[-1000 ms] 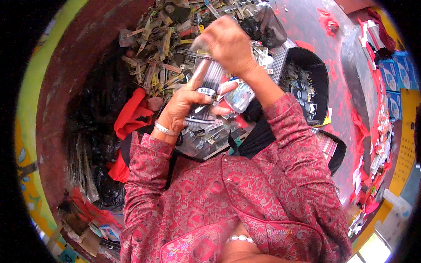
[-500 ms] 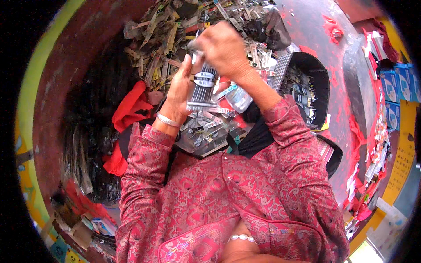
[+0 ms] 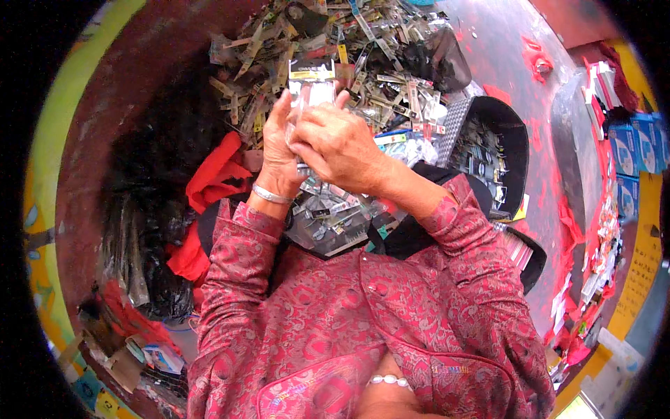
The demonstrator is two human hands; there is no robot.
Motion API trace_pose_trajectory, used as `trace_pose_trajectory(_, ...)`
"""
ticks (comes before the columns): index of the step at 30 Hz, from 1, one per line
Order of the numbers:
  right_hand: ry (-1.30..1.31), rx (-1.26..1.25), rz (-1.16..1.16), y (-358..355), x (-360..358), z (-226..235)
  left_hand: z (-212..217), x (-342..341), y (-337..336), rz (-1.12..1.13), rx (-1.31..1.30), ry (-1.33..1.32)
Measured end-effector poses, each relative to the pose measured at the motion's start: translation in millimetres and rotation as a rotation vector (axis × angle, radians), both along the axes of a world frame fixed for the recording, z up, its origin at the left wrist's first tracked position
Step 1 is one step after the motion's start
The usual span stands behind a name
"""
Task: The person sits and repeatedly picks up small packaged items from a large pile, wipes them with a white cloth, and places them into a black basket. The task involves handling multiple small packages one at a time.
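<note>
Both hands are on a clear plastic packet (image 3: 312,74) whose top end, with a pale yellow band, sticks up beyond the fingers. My left hand (image 3: 279,143) grips it from the left side, thumb up along its edge. Across its front lies my right hand (image 3: 338,143), fingers bent and pressed on the plastic, hiding most of the packet. Thin dark rods inside it were visible half a second ago; now the right hand covers them. Below the hands, small packaged pieces lie on a clear sheet or tray (image 3: 328,220) at my lap.
A large heap of small narrow packets (image 3: 391,91) spreads beyond the hands. At the right stands a black box (image 3: 520,129) holding more packets. Red cloth (image 3: 213,174) and dark plastic bags (image 3: 153,181) lie at the left. Blue boxes (image 3: 623,150) are stacked at the far right.
My right hand has come down from above the packet onto its front and now covers the rods. The packet's yellow-banded top end now shows above the fingers.
</note>
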State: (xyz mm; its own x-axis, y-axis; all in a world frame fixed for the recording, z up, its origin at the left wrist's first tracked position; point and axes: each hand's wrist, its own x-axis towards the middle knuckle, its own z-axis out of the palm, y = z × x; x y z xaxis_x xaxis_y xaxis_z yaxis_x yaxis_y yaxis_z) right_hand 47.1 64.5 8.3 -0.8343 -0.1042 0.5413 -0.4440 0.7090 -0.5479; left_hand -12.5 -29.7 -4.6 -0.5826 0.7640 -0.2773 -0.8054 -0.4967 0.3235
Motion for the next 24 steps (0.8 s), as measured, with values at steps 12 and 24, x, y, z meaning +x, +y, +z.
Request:
trace_pose_trajectory(12, -0.155, -0.554, -0.478, 87, -9, 28, 1, 7, 10, -0.121, 0.020, 0.118)
trace_pose_trajectory(24, -0.364, -0.458, -0.687, 127, -16, -4, 6, 3, 8, -0.116, 0.184, 0.152)
